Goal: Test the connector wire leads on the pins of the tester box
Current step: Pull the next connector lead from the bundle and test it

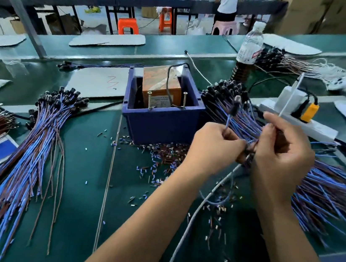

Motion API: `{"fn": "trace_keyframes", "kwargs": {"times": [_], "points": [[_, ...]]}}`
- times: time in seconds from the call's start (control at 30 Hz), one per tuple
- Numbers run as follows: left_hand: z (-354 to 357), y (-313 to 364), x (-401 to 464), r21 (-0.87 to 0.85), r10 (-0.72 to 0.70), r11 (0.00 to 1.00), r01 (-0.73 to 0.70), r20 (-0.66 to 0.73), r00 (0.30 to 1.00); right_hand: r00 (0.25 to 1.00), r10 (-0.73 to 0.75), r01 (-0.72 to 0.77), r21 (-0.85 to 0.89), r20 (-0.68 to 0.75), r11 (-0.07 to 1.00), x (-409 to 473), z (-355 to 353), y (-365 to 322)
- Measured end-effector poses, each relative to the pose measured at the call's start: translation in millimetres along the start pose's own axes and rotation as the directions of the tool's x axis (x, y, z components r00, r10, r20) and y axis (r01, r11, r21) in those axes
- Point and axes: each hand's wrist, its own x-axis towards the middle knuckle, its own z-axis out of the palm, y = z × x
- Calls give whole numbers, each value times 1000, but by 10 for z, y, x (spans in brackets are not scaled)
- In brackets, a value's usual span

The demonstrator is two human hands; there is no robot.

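one lead pulled from the bundle, pins not yet reached

both hands met over the green bench [85,185]: left hand [214,147] pinched a blue-and-brown wire lead with black connector [236,105], right hand [282,145] curled round the blue-brown wire bundle [324,192]. neighbouring strands could snag and drag. beyond sat the dark blue plastic tester box [160,120] with two upright screw pins [149,99].

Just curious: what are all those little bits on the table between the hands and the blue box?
Head view: cut wire scraps litter the green mat between the hands and the blue box.
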Motion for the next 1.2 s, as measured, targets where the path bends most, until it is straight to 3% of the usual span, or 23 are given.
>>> {"fn": "trace_keyframes", "kwargs": {"times": [0.13, 0.27, 0.37, 0.53, 0.63, 0.73, 0.83, 0.93, 1.07, 1.2], "points": [[609, 364, 172, -44, -174, 980, 196, 308, 936, 986, 71, -84, -87, -149, 993, 311, -553, 178], [1066, 611, 333, -19, -250, 959, 281, 404, 880, 966, 133, -194, -279, -223, 940, 559, -995, 263], [1241, 678, 470, -167, -279, 916, 364, 384, 880, 982, 129, -180, -492, -137, 851, 629, -1156, 240], [1317, 681, 682, -370, -396, 828, 422, 147, 906, 982, 186, -81, -808, 36, 584, 616, -1134, 163], [1268, 641, 739, -528, -432, 754, 390, 47, 900, 966, 185, 33, -792, 183, 609, 583, -1025, 127], [1166, 642, 759, -714, -408, 619, 327, 63, 911, 888, 193, 107, -594, 418, 797, 547, -844, 107], [1032, 667, 822, -858, -404, 439, 265, 75, 912, 834, 201, -21, -335, 514, 942, 519, -688, 91], [856, 656, 891, -922, -344, 346, 173, 47, 938, 836, 207, -59, -292, 508, 955, 536, -655, 122], [704, 604, 957, -934, -256, 355, 34, -62, 965, 871, 96, 110, -382, 481, 917, 659, -700, 63], [615, 493, 1009, -844, -213, 534, -38, -178, 961, 904, 15, 226, -506, 428, 832, 818, -799, -76]]}}
